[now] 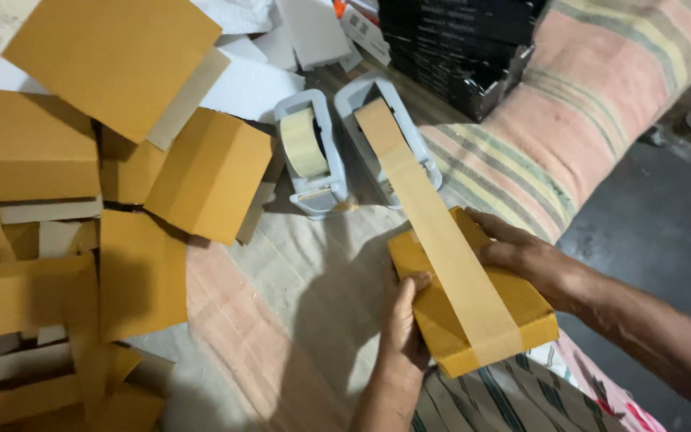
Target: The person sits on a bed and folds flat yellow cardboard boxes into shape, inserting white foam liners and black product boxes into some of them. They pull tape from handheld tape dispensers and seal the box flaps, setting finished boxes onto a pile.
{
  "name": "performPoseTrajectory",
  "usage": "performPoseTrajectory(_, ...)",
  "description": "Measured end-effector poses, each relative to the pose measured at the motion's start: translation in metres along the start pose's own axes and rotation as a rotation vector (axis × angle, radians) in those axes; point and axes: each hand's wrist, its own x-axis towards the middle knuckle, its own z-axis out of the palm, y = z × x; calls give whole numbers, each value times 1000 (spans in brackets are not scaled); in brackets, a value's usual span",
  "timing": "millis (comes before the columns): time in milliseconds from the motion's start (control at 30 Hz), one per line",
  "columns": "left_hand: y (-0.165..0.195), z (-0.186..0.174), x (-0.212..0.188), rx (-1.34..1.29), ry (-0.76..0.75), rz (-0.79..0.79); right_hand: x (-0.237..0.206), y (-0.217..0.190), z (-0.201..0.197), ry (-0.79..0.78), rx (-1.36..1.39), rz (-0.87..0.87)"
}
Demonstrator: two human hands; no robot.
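Note:
A small yellow-brown cardboard box [521,300] sits in front of me, held from both sides. My left hand [403,320] grips its left edge, thumb on the top face. My right hand [513,248] presses on the far right edge. A wide strip of brown packing tape [433,232] runs from a grey tape dispenser [421,152] down across the box top and over its near edge.
A second grey dispenser [311,156] with a roll of pale tape stands beside the first. Several yellow-brown boxes [209,172] lie piled at the left. White foam pieces [253,84] and black boxes [465,48] lie at the back. A striped cloth bundle [593,88] is at the right.

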Motion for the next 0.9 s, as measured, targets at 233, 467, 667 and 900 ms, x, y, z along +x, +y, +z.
performPoseTrajectory(233,-16,-12,19,436,56,271,22,30,-2,-3,-191,-540)
performPoseTrajectory(467,-24,-21,22,655,63,275,22,43,-9,154,-305,-531)
performPoseTrajectory(667,-29,-15,24,717,17,306,18,32,-14,177,-300,-538)
performPoseTrajectory(900,-31,-23,22,667,30,290,17,32,-12,171,-397,-562)
